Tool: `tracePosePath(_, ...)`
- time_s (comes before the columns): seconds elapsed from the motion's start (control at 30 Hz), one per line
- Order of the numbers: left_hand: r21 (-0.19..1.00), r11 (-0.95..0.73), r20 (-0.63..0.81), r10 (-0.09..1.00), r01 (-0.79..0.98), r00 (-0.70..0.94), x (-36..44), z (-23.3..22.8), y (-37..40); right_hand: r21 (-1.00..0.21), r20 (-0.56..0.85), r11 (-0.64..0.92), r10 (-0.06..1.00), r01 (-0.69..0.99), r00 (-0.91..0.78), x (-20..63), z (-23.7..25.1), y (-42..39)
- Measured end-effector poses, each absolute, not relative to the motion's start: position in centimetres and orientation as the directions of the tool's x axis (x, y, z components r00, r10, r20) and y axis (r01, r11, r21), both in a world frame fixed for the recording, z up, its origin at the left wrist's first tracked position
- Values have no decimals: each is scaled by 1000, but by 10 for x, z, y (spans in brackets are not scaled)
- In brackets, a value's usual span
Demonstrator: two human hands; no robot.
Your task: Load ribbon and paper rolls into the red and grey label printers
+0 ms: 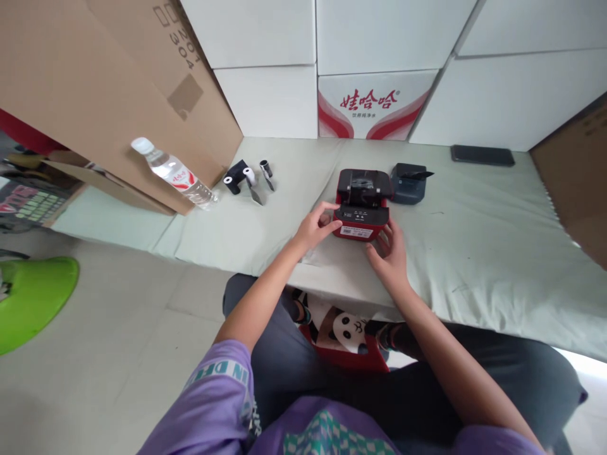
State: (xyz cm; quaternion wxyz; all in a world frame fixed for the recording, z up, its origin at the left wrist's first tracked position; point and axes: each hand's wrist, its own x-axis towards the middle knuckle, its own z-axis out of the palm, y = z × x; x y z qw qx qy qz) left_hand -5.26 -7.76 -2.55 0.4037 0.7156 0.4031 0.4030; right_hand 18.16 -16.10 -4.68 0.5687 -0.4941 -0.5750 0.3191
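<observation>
A small red and black thermal printer (361,216) sits on the cloth-covered surface, its black lid (365,183) tipped up at the back. My left hand (315,229) grips its left side, thumb near the front corner and fingers at the top edge. On the opposite side my right hand (391,256) rests against the lower right, its fingers partly hidden by the printer and its thumb near the front. A white label with a barcode shows on the printer's front. Just behind to the right stands a dark blue device (408,184) with a black flap sticking out.
Small paper rolls (249,174) lie to the left, beside a water bottle (177,174) leaning on a cardboard box (118,82). A black phone (482,155) lies at the back right. White cartons (374,104) are stacked along the rear.
</observation>
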Motion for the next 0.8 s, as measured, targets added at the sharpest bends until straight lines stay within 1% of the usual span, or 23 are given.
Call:
tracePosePath(0.2,907,-350,261,903,233,340,-50,-28,-78,-925,343,307,929,226,140,181,-50,-158)
tracePosePath(0.33,887,-399,308,887,235,344,-49,-32,-76,-914,363,323,922,245,137,183,-49,-160)
tracePosePath(0.47,868,-458,376,858,192,351,-47,-35,-74,-869,442,366,877,334,189,195,-21,-153)
tracePosePath(0.53,869,-468,390,848,159,360,-47,-36,-73,-843,460,346,861,411,218,201,3,-138)
tracePosePath(0.6,873,-469,394,841,136,370,-47,-37,-72,-836,436,285,864,468,253,205,25,-114)
tracePosePath(0.67,876,-466,392,837,122,381,-48,-37,-72,-839,367,223,906,496,213,205,41,-87)
tracePosePath(0.73,881,-457,382,839,122,389,-48,-37,-72,-888,246,146,952,436,182,202,52,-66)
tracePosePath(0.8,884,-451,372,840,127,394,-49,-36,-72,-930,174,101,968,354,181,200,60,-58)
